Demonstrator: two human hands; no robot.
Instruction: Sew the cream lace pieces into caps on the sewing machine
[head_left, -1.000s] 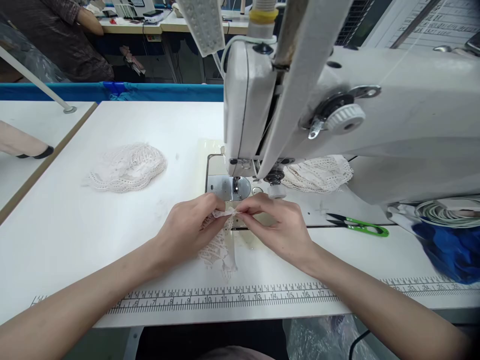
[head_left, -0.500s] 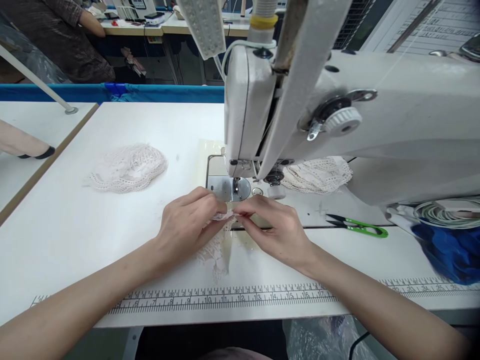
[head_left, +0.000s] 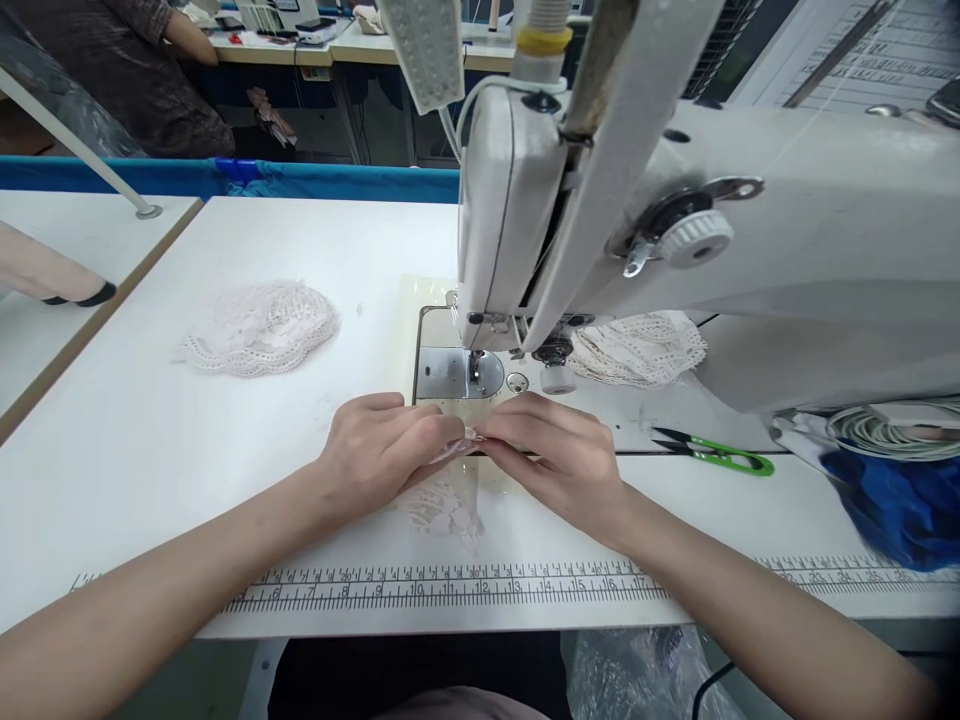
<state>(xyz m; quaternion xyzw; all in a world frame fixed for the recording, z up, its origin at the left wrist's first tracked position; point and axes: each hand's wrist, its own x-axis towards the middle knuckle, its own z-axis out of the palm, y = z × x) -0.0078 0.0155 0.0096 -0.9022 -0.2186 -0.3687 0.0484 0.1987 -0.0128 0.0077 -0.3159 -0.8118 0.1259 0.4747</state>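
Between my two hands a piece of white lace [head_left: 441, 505] is pinched, its lower part hanging down onto the table. My left hand [head_left: 386, 445] has its fingers closed on the lace from the left. From the right, my right hand [head_left: 559, 455] pinches the lace edge between thumb and fingertips, close against the left fingertips. Both hands are just in front of the sewing machine's needle plate [head_left: 450, 373], below the presser foot [head_left: 475, 367]. The fingertips partly cover the held edge.
White lace heaps lie left [head_left: 262, 328] and behind the needle [head_left: 637, 348]. Green-handled thread snips [head_left: 716, 455] rest at right, near blue cloth [head_left: 885, 510]. The sewing machine head [head_left: 510, 210] stands over the table; a printed ruler [head_left: 450, 587] runs along its front. A person [head_left: 150, 80] is beyond.
The left fingers have flattened and shifted slightly right toward the right fingertips. The hanging lace has swung a little right. The view has shifted slightly.
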